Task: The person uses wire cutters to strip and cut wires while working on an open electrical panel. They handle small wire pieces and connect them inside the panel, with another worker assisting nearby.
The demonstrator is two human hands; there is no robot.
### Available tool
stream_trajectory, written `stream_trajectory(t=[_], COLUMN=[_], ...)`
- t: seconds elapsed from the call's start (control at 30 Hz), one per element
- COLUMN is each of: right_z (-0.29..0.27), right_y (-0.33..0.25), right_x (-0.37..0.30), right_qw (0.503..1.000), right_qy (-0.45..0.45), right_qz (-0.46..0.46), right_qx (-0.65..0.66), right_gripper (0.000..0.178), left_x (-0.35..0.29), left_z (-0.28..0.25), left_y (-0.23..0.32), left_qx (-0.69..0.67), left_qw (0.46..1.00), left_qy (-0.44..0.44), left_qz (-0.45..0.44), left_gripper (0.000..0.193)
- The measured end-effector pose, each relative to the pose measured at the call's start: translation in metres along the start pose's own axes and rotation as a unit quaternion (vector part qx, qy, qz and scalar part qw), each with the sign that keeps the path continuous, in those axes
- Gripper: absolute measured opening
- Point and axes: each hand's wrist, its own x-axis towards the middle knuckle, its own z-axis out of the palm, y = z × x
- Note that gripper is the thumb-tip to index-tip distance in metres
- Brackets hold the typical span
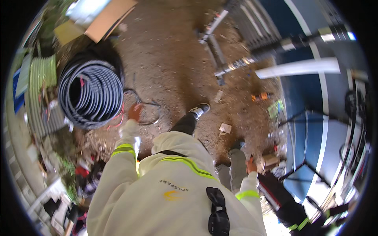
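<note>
Left hand (135, 112): blurred, just right of the ribbed tubing coil (106, 92); finger state cannot be told.
Right hand (251, 165): well apart from the coil; grip unclear.

Open dirt (161, 51) leads ahead, coiled hose (106, 96) blocking left, a long pole (240, 64) right.

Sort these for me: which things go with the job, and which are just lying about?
Probably the job's, near the left hand:
thin black cable
coiled dark-grey ribbed tubing

Apparently just lying about:
flat brown cardboard sheet
small whitish scrap
small orange-and-black object
</note>
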Motion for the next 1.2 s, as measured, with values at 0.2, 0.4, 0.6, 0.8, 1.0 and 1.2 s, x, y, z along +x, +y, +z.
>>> stream_trajectory(t=[0.2,0.4,0.6,0.8,1.0,1.2], right_z=[0.070,0.250,0.261,0.267,0.286,0.312], right_y=[-0.024,-0.002,0.098,0.164,0.047,-0.085], right_x=[0.012,-0.023,-0.087,-0.110,-0.100,-0.170], right_qw=[0.935,0.887,0.986,0.973,0.990,0.994], right_qy=[0.035,0.062,-0.142,-0.102,0.000,0.018], right_qz=[-0.074,-0.398,-0.002,0.093,0.004,-0.104], right_qx=[0.344,-0.227,0.089,0.183,0.141,0.007], right_gripper=[0.039,0.035,0.031,0.028,0.043,0.054], left_x=[-0.048,-0.103,-0.171,-0.149,-0.032,0.067], left_z=[-0.147,-0.040,0.006,-0.022,-0.033,-0.061], left_y=[-0.153,-0.107,-0.055,-0.067,-0.124,-0.167], left_qx=[0.457,0.390,0.165,-0.014,0.063,0.538], left_qw=[0.809,0.901,0.883,0.971,0.946,0.714], left_qy=[-0.275,-0.178,-0.369,-0.236,-0.314,-0.428], left_qz=[-0.247,0.070,0.240,0.032,0.040,0.130], left_gripper=[0.044,0.047,0.034,0.023,0.035,0.039])
